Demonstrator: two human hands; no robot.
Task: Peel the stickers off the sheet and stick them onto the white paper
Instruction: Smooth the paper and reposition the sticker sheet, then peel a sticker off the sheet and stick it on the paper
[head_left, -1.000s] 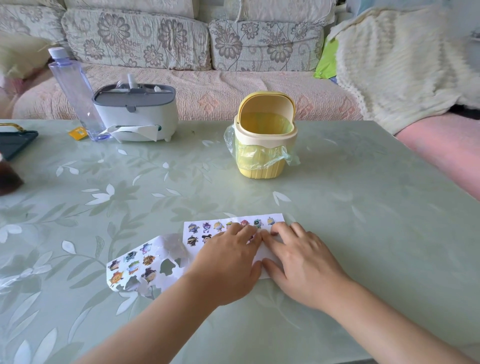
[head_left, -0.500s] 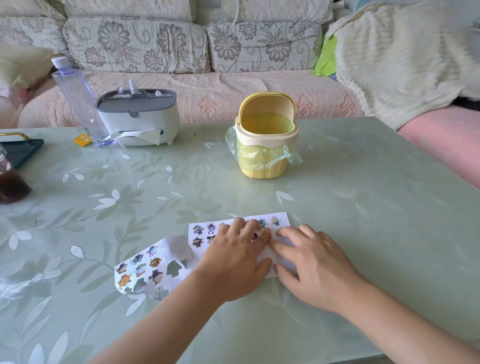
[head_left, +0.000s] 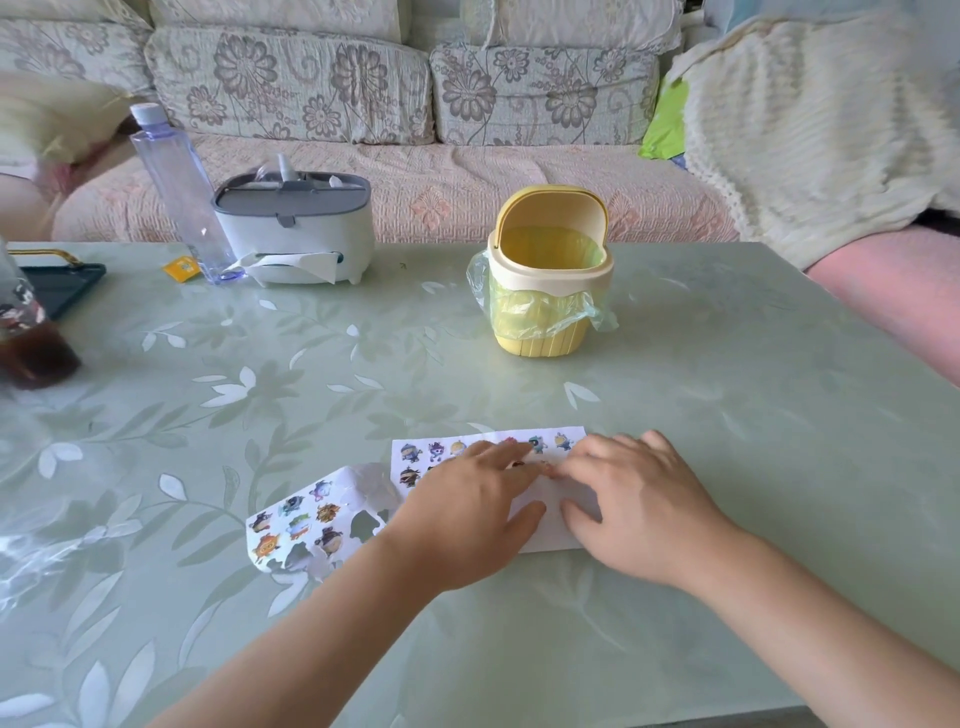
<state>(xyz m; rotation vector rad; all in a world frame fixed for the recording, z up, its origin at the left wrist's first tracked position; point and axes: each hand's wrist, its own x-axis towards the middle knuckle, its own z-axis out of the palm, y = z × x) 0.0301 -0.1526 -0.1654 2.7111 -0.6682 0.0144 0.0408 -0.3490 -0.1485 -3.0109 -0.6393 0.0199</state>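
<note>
The small yellow tag beside the clear bottle carries print too small to read. The left hand and right hand lie palm-down, fingers straight and fingertips meeting, pressing one white paper flat on the table and pinching nothing. One sticker sheet touches the paper's left edge with seven cartoon stickers left; at least seven show on the paper.

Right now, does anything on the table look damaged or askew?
Only the sticker sheet, left of the white paper: ragged, full of holes, one end curling up. That fits peeled stickers, not an accident.
</note>
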